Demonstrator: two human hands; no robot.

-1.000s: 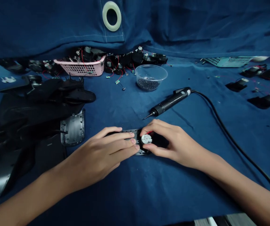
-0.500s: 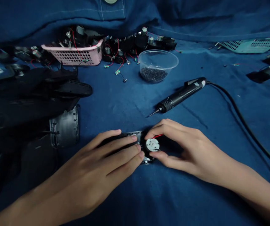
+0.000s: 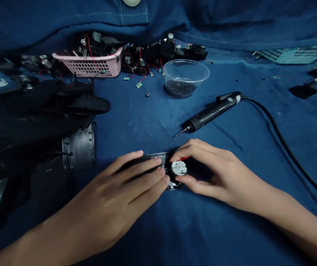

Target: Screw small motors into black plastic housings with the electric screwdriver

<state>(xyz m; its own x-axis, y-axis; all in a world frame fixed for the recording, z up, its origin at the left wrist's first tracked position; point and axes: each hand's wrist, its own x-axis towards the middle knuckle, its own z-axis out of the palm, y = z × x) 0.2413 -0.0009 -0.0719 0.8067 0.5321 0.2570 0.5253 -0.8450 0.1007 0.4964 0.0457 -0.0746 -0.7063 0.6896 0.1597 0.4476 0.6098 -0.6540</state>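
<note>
Near the lower middle, the left hand (image 3: 114, 192) lies with its fingers extended, pressing flat across a long black plastic housing (image 3: 152, 158) without closing around it. The right hand (image 3: 210, 170) is partly closed, its thumb and fingers pinching a round silver-faced motor (image 3: 179, 168), which sits at the housing's right end with a thin red wire (image 3: 184, 158) at about 1 o'clock. Best practice here looks like steady, even pressure, with the motor kept square and the wire unpinched. Around 9 o'clock from the hands is a grey perforated metal panel (image 3: 78, 147). At 1 o'clock, a black electric screwdriver (image 3: 210, 114) lies on the blue cloth (image 3: 136, 122), its black cable (image 3: 285, 144) trailing right. Farther out at 12 is a clear plastic bowl (image 3: 180, 79) of small dark parts, with a pink plastic basket (image 3: 92, 66) at 11. Against the frame half a second earlier, the hands and motor barely differ; the grey panel sits slightly right.
</note>
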